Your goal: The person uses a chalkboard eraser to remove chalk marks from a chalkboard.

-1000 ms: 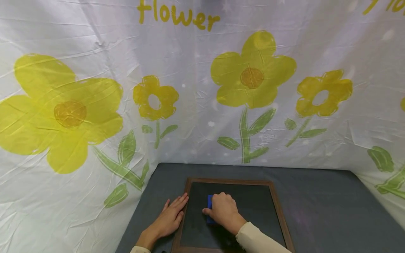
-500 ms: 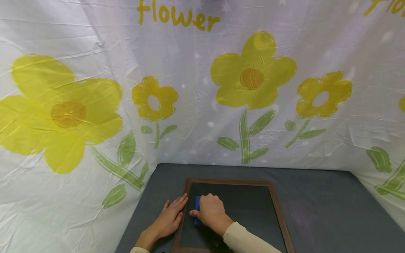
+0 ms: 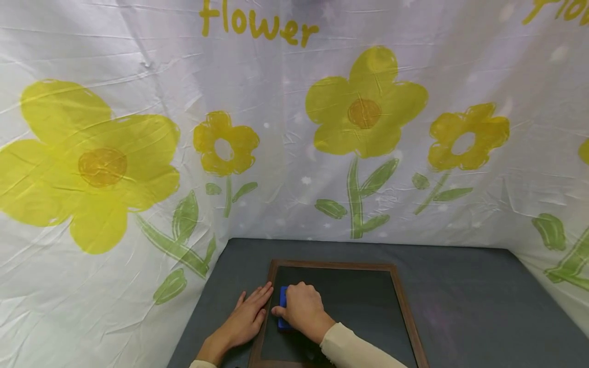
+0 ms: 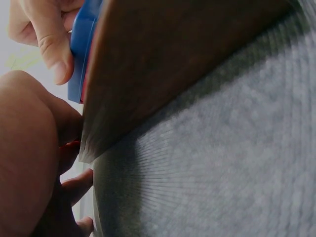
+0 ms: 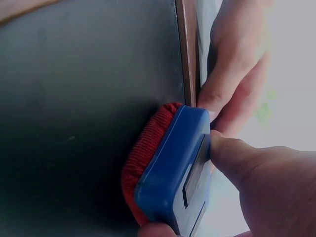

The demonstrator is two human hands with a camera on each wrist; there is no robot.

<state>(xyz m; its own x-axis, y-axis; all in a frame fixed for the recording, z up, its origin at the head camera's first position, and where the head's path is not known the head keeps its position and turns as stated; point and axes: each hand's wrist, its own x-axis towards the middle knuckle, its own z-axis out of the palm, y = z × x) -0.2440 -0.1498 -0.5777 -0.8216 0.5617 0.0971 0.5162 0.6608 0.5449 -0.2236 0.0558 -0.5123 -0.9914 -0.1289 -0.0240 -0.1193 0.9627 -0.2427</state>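
Note:
A small chalkboard with a brown wooden frame lies on the dark grey table. My right hand grips a blue chalkboard eraser near the board's left side. In the right wrist view the eraser shows a red ribbed fabric pad against the black surface, with the thumb on its blue casing. My left hand rests with straight fingers along the left frame edge. The left wrist view shows the frame's side close by the left hand, the eraser just over it.
The dark table extends to the right of the board. Behind and at both sides hangs a white cloth printed with yellow flowers. A faint pale mark shows on the board in the right wrist view.
My right hand has slid the eraser leftward across the board, from near its left-centre to close by the left frame edge. The left hand has stayed in place.

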